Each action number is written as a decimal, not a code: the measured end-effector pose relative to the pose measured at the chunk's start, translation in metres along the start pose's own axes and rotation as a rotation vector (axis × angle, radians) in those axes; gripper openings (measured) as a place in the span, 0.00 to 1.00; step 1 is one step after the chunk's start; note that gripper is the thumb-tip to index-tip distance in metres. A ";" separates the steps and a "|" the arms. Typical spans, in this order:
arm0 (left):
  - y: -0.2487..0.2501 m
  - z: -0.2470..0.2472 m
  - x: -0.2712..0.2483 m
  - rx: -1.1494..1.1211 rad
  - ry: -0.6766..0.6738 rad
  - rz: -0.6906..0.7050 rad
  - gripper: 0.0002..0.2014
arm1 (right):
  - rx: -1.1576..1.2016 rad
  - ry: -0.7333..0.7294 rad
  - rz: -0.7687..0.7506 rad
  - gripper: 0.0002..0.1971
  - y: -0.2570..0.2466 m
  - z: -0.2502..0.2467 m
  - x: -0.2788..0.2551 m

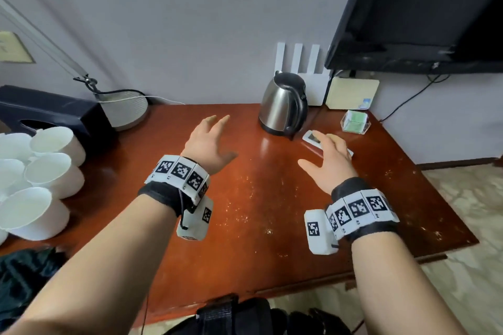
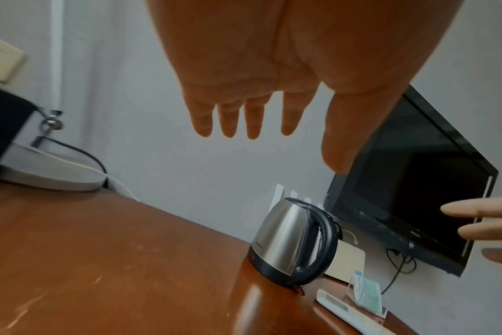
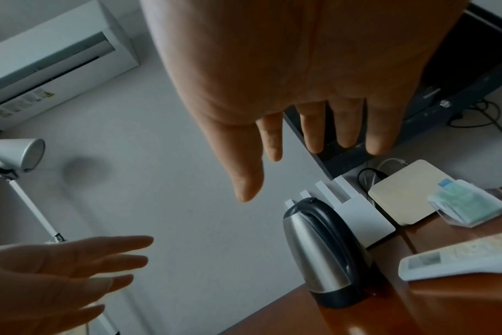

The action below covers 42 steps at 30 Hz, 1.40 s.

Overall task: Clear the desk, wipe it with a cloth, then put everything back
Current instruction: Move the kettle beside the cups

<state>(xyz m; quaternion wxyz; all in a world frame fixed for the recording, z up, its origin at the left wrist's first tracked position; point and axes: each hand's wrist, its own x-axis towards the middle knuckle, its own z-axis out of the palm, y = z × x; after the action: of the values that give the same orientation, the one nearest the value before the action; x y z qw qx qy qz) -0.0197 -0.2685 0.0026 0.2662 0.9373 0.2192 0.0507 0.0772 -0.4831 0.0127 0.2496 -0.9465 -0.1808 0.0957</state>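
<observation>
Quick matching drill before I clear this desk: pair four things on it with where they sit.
Things:
1. kettle
2. white cups
3. remote
4. lamp base

Places:
A. far left corner, by the wall
B. left edge, stacked on their sides
C. under the right hand's fingertips
D. back centre, before the router

Pairs: 1-D, 2-B, 3-C, 4-A

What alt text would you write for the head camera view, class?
Two open hands, left hand and right hand, hover over a red-brown desk. A steel kettle stands behind them, white cups at left, a remote under the right fingertips.
</observation>
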 end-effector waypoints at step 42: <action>0.049 0.041 0.234 0.196 -0.236 -0.162 0.56 | -0.078 -0.347 -0.290 0.20 0.017 -0.019 0.278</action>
<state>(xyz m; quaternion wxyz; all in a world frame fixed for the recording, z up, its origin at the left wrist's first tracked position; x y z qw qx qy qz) 0.2181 -0.2233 -0.0116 0.2009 0.9375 0.2649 -0.1028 0.3420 -0.3964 -0.0046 0.1892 -0.8889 -0.3587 0.2129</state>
